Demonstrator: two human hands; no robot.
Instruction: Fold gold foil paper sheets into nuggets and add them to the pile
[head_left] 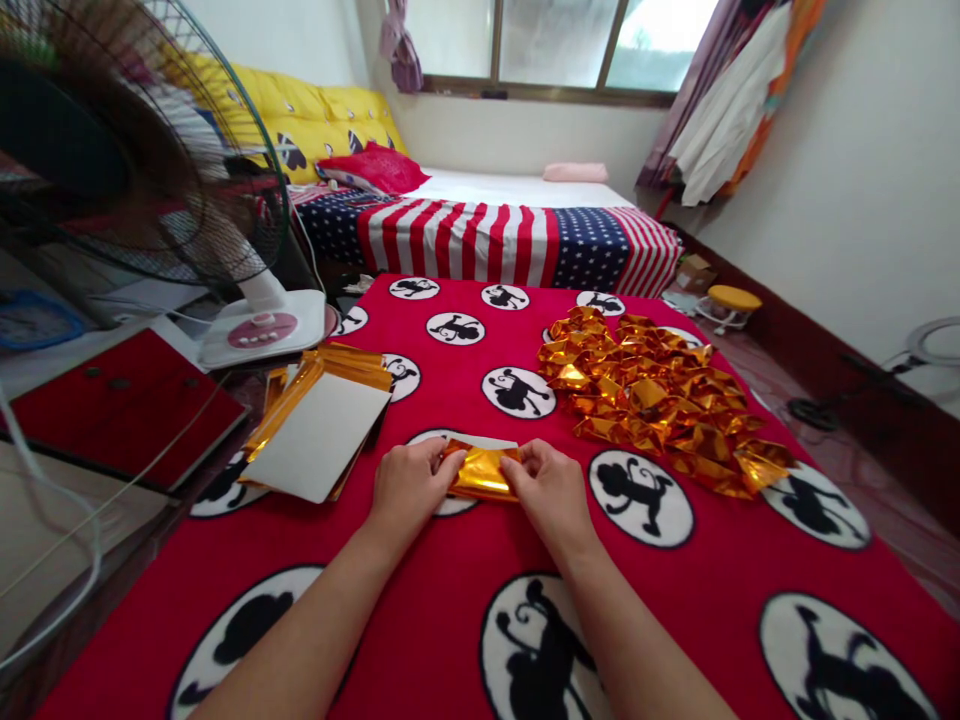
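"Left hand (409, 490) and right hand (553, 497): what do they grip?"

"Each pinches one end of a folded gold foil sheet (484, 474), thumb on its shiny face, fingers partly hidden behind."

"Where is that sheet?"

"Between the two hands, over the red monkey-print cloth (442, 610); whether it touches the cloth cannot be told."

"And around it?"

"One stack of foil sheets (319, 440), with a pale rectangular face on top, lies near the left hand. Folded gold foil pieces (652, 390) lie heaped beyond the right hand, apart from it. Past the stack stands a white fan base (262, 328)."
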